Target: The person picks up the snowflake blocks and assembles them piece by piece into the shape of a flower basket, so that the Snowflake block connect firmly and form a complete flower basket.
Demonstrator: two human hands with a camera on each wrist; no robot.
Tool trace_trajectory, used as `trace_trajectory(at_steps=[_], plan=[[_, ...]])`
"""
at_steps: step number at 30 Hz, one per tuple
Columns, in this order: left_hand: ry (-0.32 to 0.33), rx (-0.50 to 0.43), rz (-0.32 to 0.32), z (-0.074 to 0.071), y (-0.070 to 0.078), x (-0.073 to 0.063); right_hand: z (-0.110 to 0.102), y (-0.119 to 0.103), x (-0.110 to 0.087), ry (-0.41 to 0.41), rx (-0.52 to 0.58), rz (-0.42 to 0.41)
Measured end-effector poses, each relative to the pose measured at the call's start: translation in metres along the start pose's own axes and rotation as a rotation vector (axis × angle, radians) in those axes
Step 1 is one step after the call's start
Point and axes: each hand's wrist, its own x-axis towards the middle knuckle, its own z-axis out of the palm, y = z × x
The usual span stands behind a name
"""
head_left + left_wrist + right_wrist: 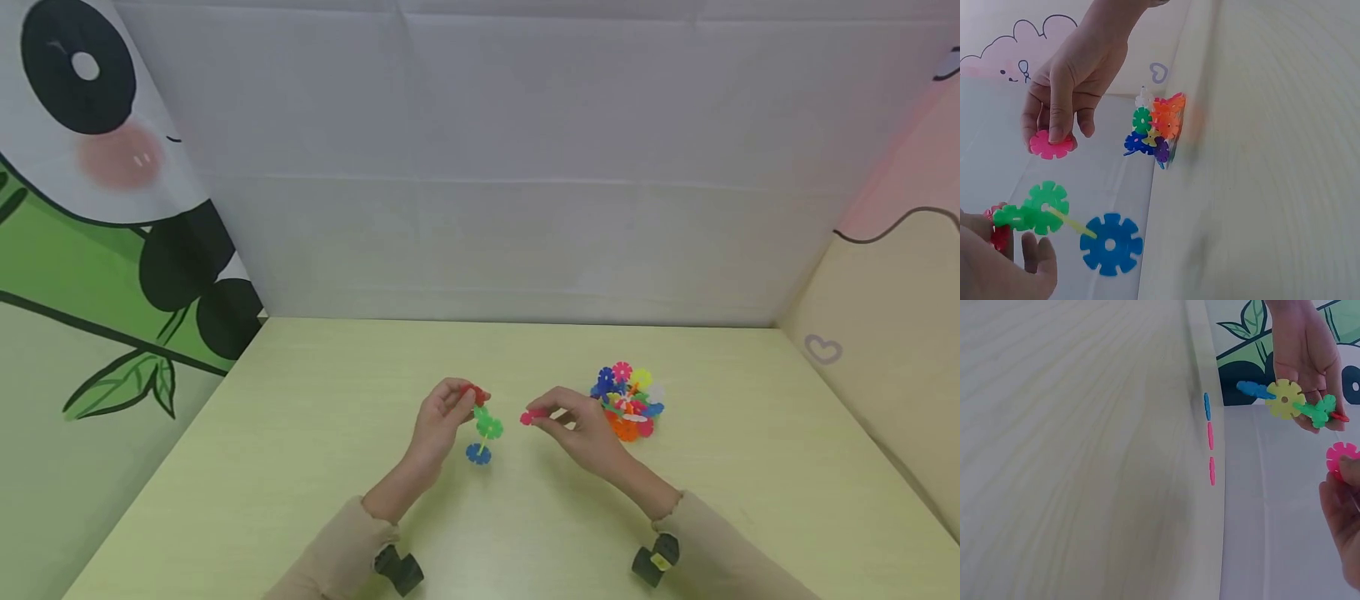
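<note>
My left hand (441, 417) pinches the red disc (474, 393) at one end of a short chain of notched plastic flower discs. From it run two green discs (1046, 207), a yellow disc (1285, 399) and, at the free end, a blue disc (1111, 244), slotted together at angles. Across a small gap, my right hand (585, 429) holds a single pink flower disc (1051, 145) between thumb and fingers. The chain and the pink disc are apart, both held up above the table.
A heap of mixed-colour flower discs (628, 402) sits on the pale table (337, 367), just beyond my right hand. In the right wrist view, a blue piece (1207, 406) and two pink pieces (1210, 435) appear edge-on. White and cartoon-printed panels wall the table in.
</note>
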Motion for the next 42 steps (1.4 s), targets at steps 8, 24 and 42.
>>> trace_trajectory(at_steps=[8, 24, 42], plan=[[-0.109, -0.05, 0.014, 0.007, 0.001, -0.008, -0.001, -0.002, 0.0, -0.007, -0.001, 0.007], [-0.189, 0.123, 0.081, 0.012, -0.005, -0.01, -0.001, -0.003, 0.0, -0.002, -0.01, 0.004], [-0.176, 0.261, 0.175, 0.004, -0.012, -0.002, -0.001, 0.003, 0.001, 0.007, -0.009, -0.03]])
